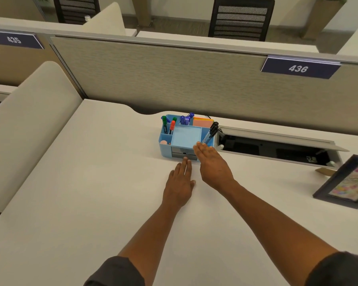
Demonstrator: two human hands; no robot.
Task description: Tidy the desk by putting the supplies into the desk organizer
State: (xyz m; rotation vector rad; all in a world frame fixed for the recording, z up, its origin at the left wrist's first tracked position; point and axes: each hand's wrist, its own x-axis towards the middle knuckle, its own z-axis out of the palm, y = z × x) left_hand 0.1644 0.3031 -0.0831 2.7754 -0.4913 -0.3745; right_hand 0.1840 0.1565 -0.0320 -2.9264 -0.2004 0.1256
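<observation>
A light blue desk organizer (166,150) stands at the back middle of the white desk (91,193). It holds green and red markers (168,124), a purple stapler (186,119), orange sticky notes (203,122), black pens (212,130) and a pale eraser (164,142). Its big middle compartment (186,136) looks bare. A grey drawer (182,153) sits in its front. My left hand (180,182) lies flat on the desk, fingertips just short of the drawer. My right hand (212,164) is flat with fingers together, touching the organizer's front right corner. Neither hand holds anything.
A cable trough with its lid raised (277,147) lies right of the organizer. A dark framed picture (347,182) rests at the desk's right edge. A beige partition (174,79) with the sign 436 (298,68) closes off the back. A cushioned divider (29,120) stands on the left.
</observation>
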